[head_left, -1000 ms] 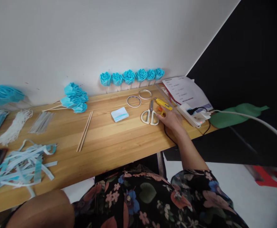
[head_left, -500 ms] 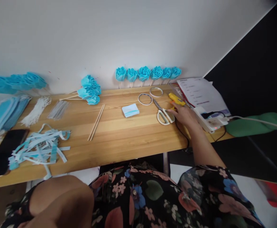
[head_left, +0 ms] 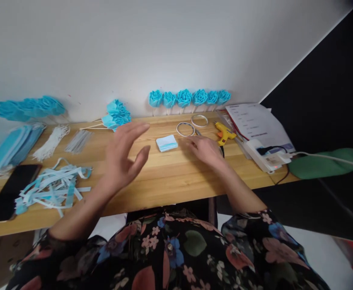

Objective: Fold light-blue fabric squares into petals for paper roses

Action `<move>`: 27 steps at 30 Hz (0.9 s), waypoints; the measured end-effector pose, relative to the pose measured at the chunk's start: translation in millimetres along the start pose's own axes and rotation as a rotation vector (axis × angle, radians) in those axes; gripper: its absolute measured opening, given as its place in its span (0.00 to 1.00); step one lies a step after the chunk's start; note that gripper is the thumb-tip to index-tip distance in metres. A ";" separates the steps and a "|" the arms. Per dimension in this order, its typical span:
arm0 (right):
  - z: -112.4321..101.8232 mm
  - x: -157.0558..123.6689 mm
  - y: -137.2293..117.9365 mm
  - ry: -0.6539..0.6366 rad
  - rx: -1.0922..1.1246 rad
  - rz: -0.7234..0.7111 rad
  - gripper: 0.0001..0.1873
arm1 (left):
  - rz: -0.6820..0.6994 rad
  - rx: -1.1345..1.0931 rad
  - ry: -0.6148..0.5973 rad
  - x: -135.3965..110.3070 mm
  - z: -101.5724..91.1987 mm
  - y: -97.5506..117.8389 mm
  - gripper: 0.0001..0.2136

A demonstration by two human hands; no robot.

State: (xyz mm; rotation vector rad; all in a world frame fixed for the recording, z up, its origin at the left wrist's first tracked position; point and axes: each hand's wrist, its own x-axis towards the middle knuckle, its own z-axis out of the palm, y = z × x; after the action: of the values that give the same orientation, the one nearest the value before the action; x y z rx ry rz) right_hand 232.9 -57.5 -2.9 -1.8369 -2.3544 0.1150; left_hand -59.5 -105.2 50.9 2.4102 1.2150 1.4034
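My left hand [head_left: 124, 155] hovers above the table, thumb and fingers apart, with nothing in it. To its right lies a small stack of pale blue and white fabric pieces [head_left: 167, 143]. My right hand [head_left: 203, 149] reaches toward that stack from the right, its fingers stretched out just short of it and slightly blurred. It covers most of the scissors [head_left: 198, 132]; only a bit of blade shows. Beyond that hand sit two tape rolls [head_left: 185, 129], and a yellow hot glue gun [head_left: 225, 133] lies to its right. The thin wooden sticks are hidden behind my left hand.
Blue fabric roses [head_left: 184, 98] stand along the wall, with more roses [head_left: 116, 114] lying at centre-left. Leftward are face masks [head_left: 15, 145], white ear loops [head_left: 52, 141], thin wires [head_left: 79, 141], cut strips [head_left: 52, 187] and a phone [head_left: 10, 193]. A power strip [head_left: 265, 157] sits right.
My right hand has left the glue gun and moved left over the scissors. My left hand has risen from my lap to above the table. The glue gun's angle has changed.
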 end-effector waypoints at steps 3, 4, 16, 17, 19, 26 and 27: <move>0.6 20.7 -10.1 0.045 0.080 -0.038 0.19 | -0.118 -0.048 -0.122 9.6 38.1 -33.7 0.18; 1.8 28.5 -12.3 0.070 0.108 -0.050 0.18 | -0.143 -0.042 -0.194 10.4 50.6 -43.2 0.18; 39.4 81.0 -14.9 -0.079 0.302 -0.308 0.19 | 0.121 0.277 -0.662 -19.1 109.1 -29.6 0.10; 42.6 81.0 -13.2 -0.093 0.316 -0.307 0.18 | 0.126 0.288 -0.664 -21.7 109.6 -30.0 0.10; 46.9 79.8 -10.5 -0.101 0.344 -0.284 0.18 | 0.124 0.290 -0.657 -24.8 109.7 -31.2 0.09; 47.8 70.4 -11.9 -0.033 0.410 -0.196 0.07 | 0.043 0.119 -0.605 -21.5 106.1 -39.0 0.10; 47.5 69.2 -13.0 -0.013 0.424 -0.197 0.07 | 0.032 0.085 -0.591 -21.6 106.3 -41.7 0.10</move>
State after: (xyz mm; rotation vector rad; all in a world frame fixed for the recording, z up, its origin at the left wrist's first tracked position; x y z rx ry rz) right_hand 196.1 7.9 -42.6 -1.4048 -2.2794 0.5553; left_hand -7.7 -60.9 -43.3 2.6217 1.0893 0.5656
